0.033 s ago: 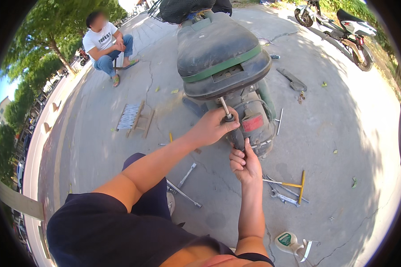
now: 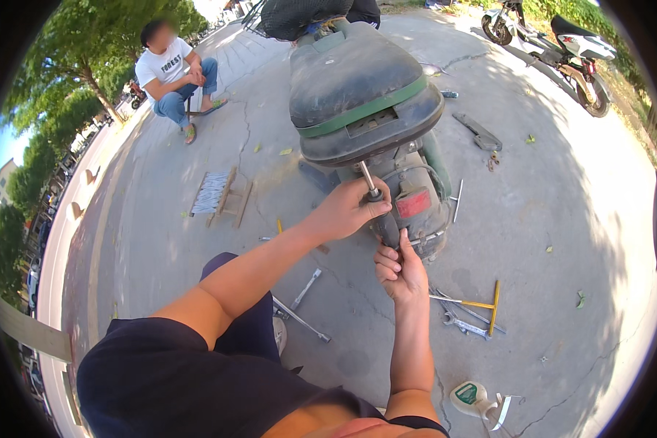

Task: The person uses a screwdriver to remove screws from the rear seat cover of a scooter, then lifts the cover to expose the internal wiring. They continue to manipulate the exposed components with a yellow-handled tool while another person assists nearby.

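Between my two hands slants a screwdriver [image 2: 387,225] with a thick black handle and a bright metal shaft. The top of its shaft meets the underside of the scooter's seat [image 2: 358,84], which is black with a green band. My left hand [image 2: 349,208] is closed around the upper end of the handle, thumb and fingers just below the shaft. Lower down, my right hand [image 2: 401,271] grips the bottom end of the handle. Just behind the tool is the scooter's rear [image 2: 432,191], dusty, with a red tail light [image 2: 413,204]. The screw or bolt at the tip is hidden.
On the concrete lie a yellow T-handle wrench [image 2: 494,306], spanners [image 2: 467,326], socket wrenches [image 2: 304,321] and a white bottle [image 2: 469,395]. A small folding stool [image 2: 223,196] stands left. A person [image 2: 171,77] sits far left; another scooter [image 2: 562,51] is parked far right.
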Motion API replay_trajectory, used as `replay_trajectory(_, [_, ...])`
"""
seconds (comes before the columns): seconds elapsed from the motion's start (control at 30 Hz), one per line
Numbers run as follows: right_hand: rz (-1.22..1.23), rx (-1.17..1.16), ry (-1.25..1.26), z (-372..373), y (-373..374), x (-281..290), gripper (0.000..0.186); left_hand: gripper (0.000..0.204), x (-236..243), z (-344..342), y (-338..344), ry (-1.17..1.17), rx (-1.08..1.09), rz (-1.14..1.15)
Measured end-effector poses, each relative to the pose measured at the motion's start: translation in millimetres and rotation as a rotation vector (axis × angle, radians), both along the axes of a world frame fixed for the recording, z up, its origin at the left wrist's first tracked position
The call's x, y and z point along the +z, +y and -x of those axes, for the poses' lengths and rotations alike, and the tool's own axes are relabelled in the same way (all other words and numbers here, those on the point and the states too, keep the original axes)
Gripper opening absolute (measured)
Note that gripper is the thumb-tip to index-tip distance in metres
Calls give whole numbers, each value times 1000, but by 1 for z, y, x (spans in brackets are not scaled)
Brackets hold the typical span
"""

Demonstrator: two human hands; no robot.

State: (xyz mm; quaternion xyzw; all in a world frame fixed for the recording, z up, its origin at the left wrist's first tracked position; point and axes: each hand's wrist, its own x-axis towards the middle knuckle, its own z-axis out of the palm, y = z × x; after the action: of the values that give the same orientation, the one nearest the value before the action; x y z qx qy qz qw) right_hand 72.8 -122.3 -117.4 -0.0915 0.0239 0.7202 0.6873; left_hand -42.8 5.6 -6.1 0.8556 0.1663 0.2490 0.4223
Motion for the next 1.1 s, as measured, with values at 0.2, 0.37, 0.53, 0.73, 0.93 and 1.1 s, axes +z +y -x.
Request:
replay_trajectory(0.2, [-163,-82,-16,11,5,-19,32,18,1,4,0,15,47,31])
replay_trajectory(0.37, [-97,-328,-191,28,6,-7,40,17,5,2,-6,72,141,18])
replay_trajectory(0.53, [-62,-430,-319,33,7,-1,41,16,-3,2,2,-26,54,2])
replay_trajectory(0.73, [-128,-78,-295,2,-10,-1,45,17,5,0,-1,28,-12,16])
replay_trajectory(0.93, [-136,-41,-63,1,-2,-16,39,16,3,3,5,35,-33,58])
replay_trajectory(1.1, [-174,-249,-152,23,1,-8,32,19,4,5,0,31,38,93])
